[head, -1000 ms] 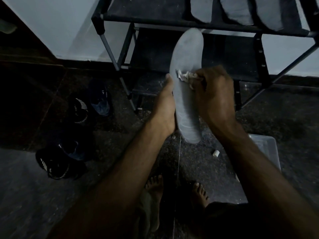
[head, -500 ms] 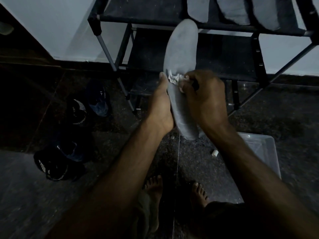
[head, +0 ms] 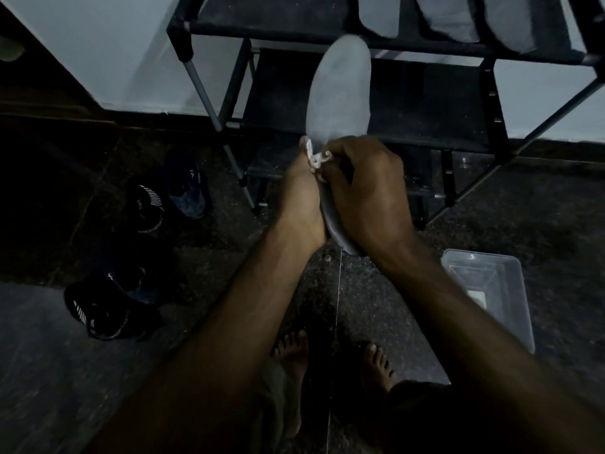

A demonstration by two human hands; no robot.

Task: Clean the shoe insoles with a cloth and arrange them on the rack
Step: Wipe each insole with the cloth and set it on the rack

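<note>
Both hands on insole (head: 340,93): left hand (head: 302,198) holds, right hand (head: 366,191) presses cloth (head: 316,158).

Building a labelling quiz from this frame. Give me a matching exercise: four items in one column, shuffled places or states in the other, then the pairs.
Things:
1. grey insole
2. white cloth
3. clear plastic bin
4. dark shoes

Places or states:
A. on the floor to the person's left
B. held upright in the left hand
C. on the floor to the person's right
D. bunched in the right hand, against the insole

Pairs: 1-B, 2-D, 3-C, 4-A
</note>
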